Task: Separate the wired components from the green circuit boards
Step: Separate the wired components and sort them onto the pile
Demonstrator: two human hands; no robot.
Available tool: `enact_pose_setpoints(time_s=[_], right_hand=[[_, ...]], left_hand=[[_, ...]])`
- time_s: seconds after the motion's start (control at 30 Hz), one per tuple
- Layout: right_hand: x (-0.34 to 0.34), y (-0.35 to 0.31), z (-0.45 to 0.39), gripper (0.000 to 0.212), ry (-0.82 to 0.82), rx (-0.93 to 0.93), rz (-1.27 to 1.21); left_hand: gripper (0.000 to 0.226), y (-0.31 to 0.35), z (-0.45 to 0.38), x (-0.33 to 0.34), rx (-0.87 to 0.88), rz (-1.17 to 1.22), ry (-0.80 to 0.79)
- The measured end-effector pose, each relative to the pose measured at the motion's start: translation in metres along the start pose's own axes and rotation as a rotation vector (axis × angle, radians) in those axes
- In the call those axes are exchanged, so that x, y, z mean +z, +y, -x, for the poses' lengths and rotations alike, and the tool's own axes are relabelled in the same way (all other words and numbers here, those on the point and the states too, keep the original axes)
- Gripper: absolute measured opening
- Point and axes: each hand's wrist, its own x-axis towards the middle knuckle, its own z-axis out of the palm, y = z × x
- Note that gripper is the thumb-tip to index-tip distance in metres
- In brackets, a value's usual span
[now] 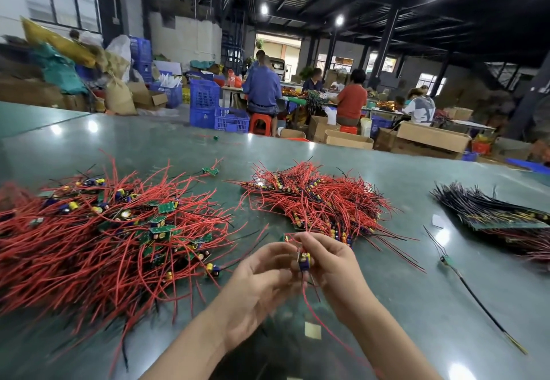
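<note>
Between my two hands, raised just above the green table (pixel 387 305), sits the one small board I am working on. My left hand (pixel 262 287) has its fingers curled in toward the piece, steadying it from the left, though blur keeps me from saying exactly which fingertips touch it. My right hand (pixel 330 263) pinches the top of the piece between thumb and forefinger, so both hands are closed on it, not spread. I hold it up near my chest, I think, so I can twist or snap it with a short grip on each side. The wired component (pixel 304 260) shows a blue and yellow cylinder, likely a capacitor, with a red lead (pixel 312 308) trailing down between my wrists toward the table.

On my left lies the loose heap (pixel 113 230) of red wires with single green boards and blue-yellow parts scattered through it; I judge that to be the finished pile. Ahead, just beyond my fingers, lies a tidier red bundle (pixel 318 198), within reach as the supply. Far right, a dark-wired strip of boards (pixel 491 213) waits, and one stray dark-leaded piece (pixel 446 260) lies alone near it.
</note>
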Motion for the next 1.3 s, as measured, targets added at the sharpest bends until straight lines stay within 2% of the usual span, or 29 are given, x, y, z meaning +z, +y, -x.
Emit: enact_pose_setpoints(time_s=[0.03, 0.1, 0.17, 0.3, 0.4, 0.5, 0.6, 0.8, 0.9, 1.03, 1.17, 1.3], right_hand=[[-0.002, -0.002, 0.000, 0.029, 0.003, -0.021, 0.056], [-0.004, -0.004, -0.001, 0.012, 0.018, -0.089, 0.204], [-0.004, -0.003, 0.000, 0.013, 0.028, -0.128, 0.300], [-0.001, -0.001, 0.001, 0.007, 0.020, -0.226, 0.517], [0.001, 0.001, 0.002, 0.013, 0.007, -0.260, 0.595], [0.003, 0.001, 0.002, 0.020, 0.027, -0.225, 0.568], [0.005, 0.001, 0.002, 0.024, 0.076, -0.181, 0.442], [0.004, 0.004, 0.003, 0.013, 0.096, -0.094, 0.209], [0.004, 0.003, 0.003, 0.011, 0.120, -0.078, 0.096], [0.007, 0.005, 0.003, 0.020, 0.150, -0.099, 0.187], [0.003, 0.001, 0.001, 0.011, 0.186, -0.049, 0.047], [-0.002, -0.001, 0.001, 0.009, 0.118, -0.061, 0.113]], left_hand=[[0.026, 0.002, 0.001, 0.000, -0.057, 0.007, 0.003], [0.036, 0.003, 0.000, 0.000, -0.134, -0.062, 0.016], [0.037, 0.002, 0.000, 0.004, -0.175, -0.141, 0.020], [0.011, -0.002, -0.001, 0.006, -0.177, -0.281, 0.091], [0.020, -0.003, -0.002, 0.003, -0.179, -0.376, 0.106], [0.023, -0.003, 0.001, 0.007, -0.173, -0.397, 0.088], [0.023, -0.003, 0.001, 0.009, -0.155, -0.371, 0.082], [0.027, 0.002, 0.001, 0.010, -0.146, -0.292, 0.083], [0.027, 0.003, 0.001, 0.012, -0.142, -0.302, 0.158], [0.027, -0.001, 0.001, 0.011, -0.041, -0.411, 0.232], [0.033, 0.000, -0.001, 0.006, 0.011, -0.430, 0.340], [0.038, 0.001, -0.002, 0.001, 0.085, -0.494, 0.426]])
